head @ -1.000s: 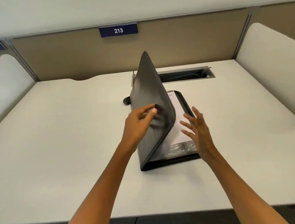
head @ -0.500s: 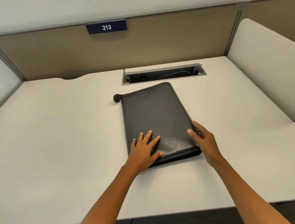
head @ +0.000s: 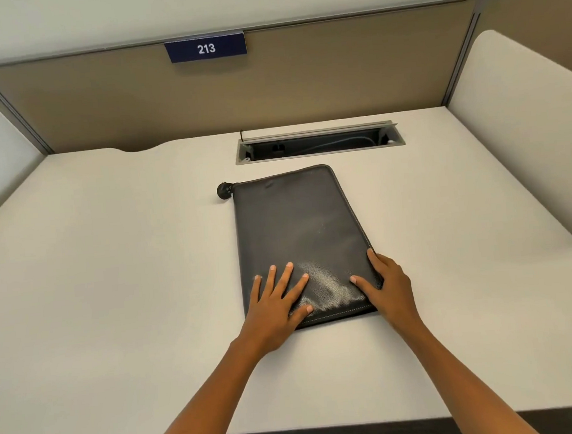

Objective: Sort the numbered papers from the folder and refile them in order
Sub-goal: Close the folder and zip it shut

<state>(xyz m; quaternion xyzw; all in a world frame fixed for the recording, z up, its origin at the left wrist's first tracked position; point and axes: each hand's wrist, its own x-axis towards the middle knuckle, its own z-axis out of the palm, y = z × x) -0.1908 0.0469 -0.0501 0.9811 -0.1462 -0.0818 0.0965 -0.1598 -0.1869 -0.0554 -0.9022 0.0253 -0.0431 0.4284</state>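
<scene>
Left hand [head: 274,306]: lies flat on the near left part of the folder cover, fingers straight and spread, thumb pointing right along the near edge; the grip is apart and clamps nothing.
Right hand [head: 387,286]: rests on the near right corner of the folder, thumb laid on the cover, fingers running along the right edge; the grip looks apart, though whether the fingertips hook under the edge is hard to tell from this angle.
Folder [head: 301,236]: black, leather-like, closed and lying flat on the surface, its long sides running near to far and leaning a little to the left at the far end; pale stitching shows along the near edge.
Papers: none can be seen with the cover down.
Zip pull [head: 224,190]: small round black piece just beside the far left corner of the folder, lying on the surface.
Surface [head: 110,265]: pale off-white desk.
Cable slot [head: 318,143]: long grey-framed opening just beyond the far end of the folder, cables inside.
Partition [head: 132,102]: tan panel along the far edge, white side panels to left and right.
Number plate [head: 205,47]: dark blue, reads 213, at the top of the partition.
</scene>
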